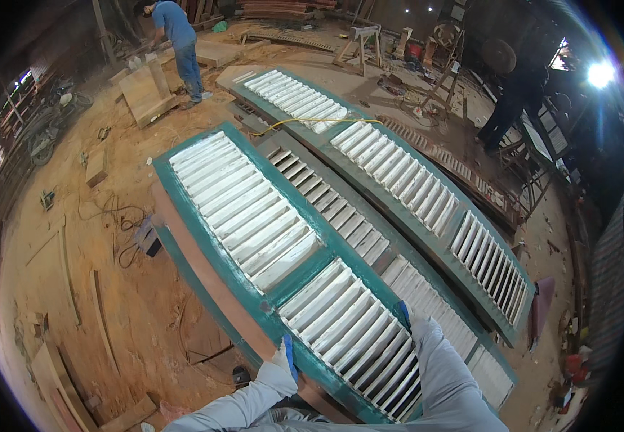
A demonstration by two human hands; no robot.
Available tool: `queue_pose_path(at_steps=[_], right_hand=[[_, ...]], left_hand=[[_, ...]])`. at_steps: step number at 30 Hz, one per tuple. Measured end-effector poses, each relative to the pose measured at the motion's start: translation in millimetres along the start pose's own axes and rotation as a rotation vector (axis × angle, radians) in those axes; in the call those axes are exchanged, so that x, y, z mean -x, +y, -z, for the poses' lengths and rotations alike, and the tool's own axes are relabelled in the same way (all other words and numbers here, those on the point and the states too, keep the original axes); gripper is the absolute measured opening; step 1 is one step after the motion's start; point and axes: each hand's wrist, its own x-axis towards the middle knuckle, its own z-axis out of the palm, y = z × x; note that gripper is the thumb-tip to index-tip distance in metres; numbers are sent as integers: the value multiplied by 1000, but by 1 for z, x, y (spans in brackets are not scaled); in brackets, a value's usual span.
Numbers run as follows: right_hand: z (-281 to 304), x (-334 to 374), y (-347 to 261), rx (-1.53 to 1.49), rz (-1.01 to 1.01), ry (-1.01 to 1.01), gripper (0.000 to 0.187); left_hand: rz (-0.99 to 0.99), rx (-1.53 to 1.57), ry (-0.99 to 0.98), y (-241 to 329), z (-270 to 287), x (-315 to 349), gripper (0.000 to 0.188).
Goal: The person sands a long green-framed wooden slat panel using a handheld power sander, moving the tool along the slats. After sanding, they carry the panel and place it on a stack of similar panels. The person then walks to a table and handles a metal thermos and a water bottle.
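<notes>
While leaning over a long teal-framed shutter with white slats (294, 279), ahead, touches opposite sides with gloved left hand (280, 366) and right hand (416, 321); cannot tell whether pinching or spreading fingers (289, 353). Beyond, has another green-framed, pale-slatted shutter (397, 167), then a blue-shirted person (176, 30).

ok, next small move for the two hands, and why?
Probably firm up the grip before any shifting: the gloved left hand and gloved right hand sit at opposite long edges of the green-framed, white-slatted shutter panel, but how securely they hold it isn't clear.
</notes>
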Motion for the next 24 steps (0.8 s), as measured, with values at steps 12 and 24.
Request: queue_pose_path(at_steps=[12, 24], right_hand=[[41, -35, 38, -115, 259, 454, 38], [-153, 321, 217, -1830, -583, 104, 34]], left_hand=[[69, -11, 144, -23, -90, -45, 32], [353, -135, -421, -108, -115, 36, 76]])
